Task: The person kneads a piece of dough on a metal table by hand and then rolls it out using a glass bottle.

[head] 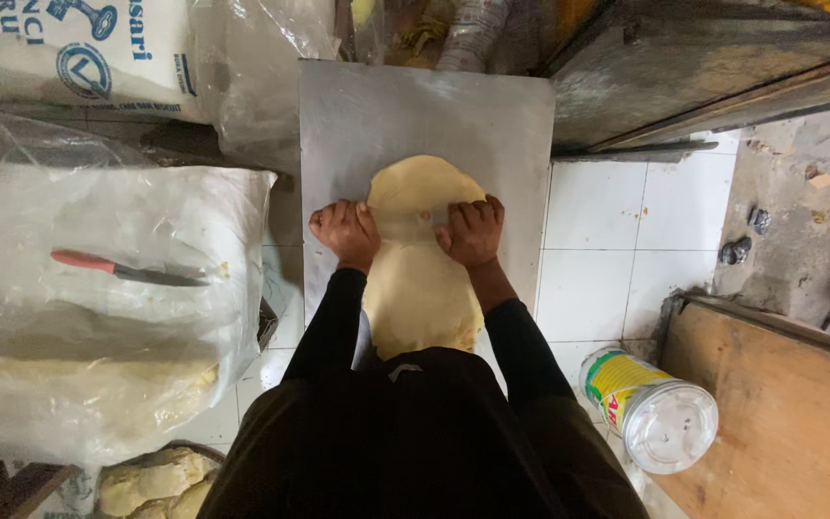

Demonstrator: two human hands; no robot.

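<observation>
Looking straight down here, the main thing is how the dough (415, 259) lies: it's a long pale yellow sheet stretched out on a flat metal board (492, 115), and its long axis runs straight away from the person, from right in front of their body out toward the far edge of the board. The near end looks a bit narrower, the far end rounder.

Both hands sit across the middle of it, one on each side. The left hand (346, 233) is curled shut at the left edge of the dough, knuckles up, and the right hand (471, 231) is curled the same way at the right edge. There's a thin grey bar showing between them, looks like a rolling pin (439, 215), but most of it is hidden under the fingers, so I'm only fairly sure that's what they're gripping. Neither hand is nearer than the other; they're level, with roughly half the dough beyond them and half behind.

Off to the left there's a knife (127, 271) with a red handle lying on a big plastic bag (98, 365), well apart from the hands. A white plastic jar (655, 408) lies on its side on the tiled floor (626, 231) to the right.
</observation>
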